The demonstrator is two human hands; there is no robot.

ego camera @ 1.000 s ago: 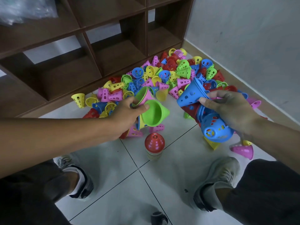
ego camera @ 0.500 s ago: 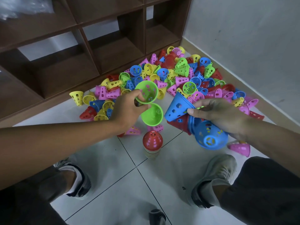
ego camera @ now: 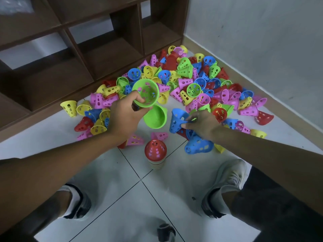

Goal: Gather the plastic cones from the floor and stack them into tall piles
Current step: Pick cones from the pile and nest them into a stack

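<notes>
Cones of thin, perforated plastic are lying in a heap (ego camera: 192,88) across the tiled floor (ego camera: 108,172) against the shelf unit (ego camera: 87,58) and the wall corner, and they are looking light, stiff and a little springy, so they are likely nesting easily but tipping at a nudge. Taking hold at the wide open rim, or through the holes in the wall, is probably serving best, since the smooth tapered sides are offering little to grip. The left hand (ego camera: 125,117) is pinching the rim of a green cone (ego camera: 146,93) between thumb and curled fingers, mouth turned toward the camera, while a second green cone (ego camera: 155,117) is hanging just below it; whether the same hand is gripping that one too is hard to say, as the palm is hiding the contact. The right hand (ego camera: 202,124) is curling its fingers round the rim of a blue cone (ego camera: 177,122), with another blue cone (ego camera: 198,146) sitting beneath the wrist, seemingly held in the same grasp. Between the two hands, nearer the person's feet, a short pile topped by a red cone (ego camera: 155,151) is standing upright on the floor, close below both hands, and it is looking like the place where the gathered cones are going
</notes>
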